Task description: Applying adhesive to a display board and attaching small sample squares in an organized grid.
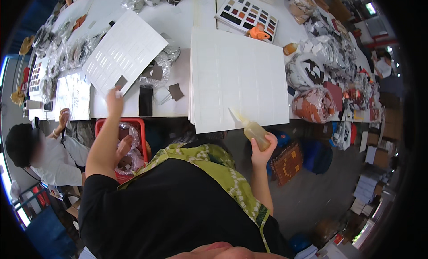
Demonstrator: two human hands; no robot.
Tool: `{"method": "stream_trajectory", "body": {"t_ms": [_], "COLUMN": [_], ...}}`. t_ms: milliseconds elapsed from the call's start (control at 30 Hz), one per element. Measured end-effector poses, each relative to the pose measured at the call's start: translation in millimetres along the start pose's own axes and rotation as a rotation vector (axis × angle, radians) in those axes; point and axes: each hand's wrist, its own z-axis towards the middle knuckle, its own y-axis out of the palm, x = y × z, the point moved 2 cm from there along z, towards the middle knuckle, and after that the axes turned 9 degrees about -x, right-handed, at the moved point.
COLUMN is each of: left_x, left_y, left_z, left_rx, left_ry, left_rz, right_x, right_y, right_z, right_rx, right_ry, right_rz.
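My right hand is wrapped round a squeeze bottle of yellowish liquid. The bottle's thin nozzle slants up and left over the near part of a stack of white sheets marked with faint rectangles. My left hand is at the near corner of a tilted white sheet with rows of glossy strips. Its fingers are closed at the edge of a small dark grey swatch; the fingertips are partly blurred. More grey swatches lie beside a black phone.
A red basket with bagged pieces stands below the table edge; another person's hand reaches into it. That person sits at left. Plastic bags crowd the right side. An orange tape dispenser touches a swatch board.
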Motion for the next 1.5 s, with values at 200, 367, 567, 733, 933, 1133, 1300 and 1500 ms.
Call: {"method": "stream_trajectory", "body": {"t_ms": [200,367,567,733,933,1133,1300,1500], "left_x": [123.7,140.5,127.4,115.2,104.5,106.0,129.3,192.5], "left_y": [74.1,90.3,104.2,114.0,107.5,77.3,36.3,-12.8], "left_z": [-26.2,-19.6,-15.6,-7.8,-8.3,-15.7,-17.1,-11.8], "left_rx": [-0.565,-0.675,-0.701,-0.714,-0.624,-0.317,-0.383,-0.309], "left_ry": [0.188,0.049,0.112,0.081,0.128,0.096,-0.078,0.186], "left_rz": [0.059,0.266,0.248,0.167,0.032,-0.286,-0.679,-1.026], "right_x": [-11.9,-13.8,-17.4,-12.3,-12.7,-21.0,-21.6,-18.8], "right_y": [-0.6,3.0,13.1,16.1,23.9,40.1,25.8,19.5], "right_z": [-32.9,-37.2,-38.6,-37.0,-38.6,-48.0,-58.9,-64.2], "right_rx": [0.135,0.195,0.202,0.228,0.205,0.143,0.262,0.213], "right_ry": [0.015,0.038,0.014,-0.021,-0.072,-0.095,-0.001,-0.016], "right_rz": [-0.070,-0.092,-0.134,-0.184,-0.299,-0.243,-0.187,-0.284]}}
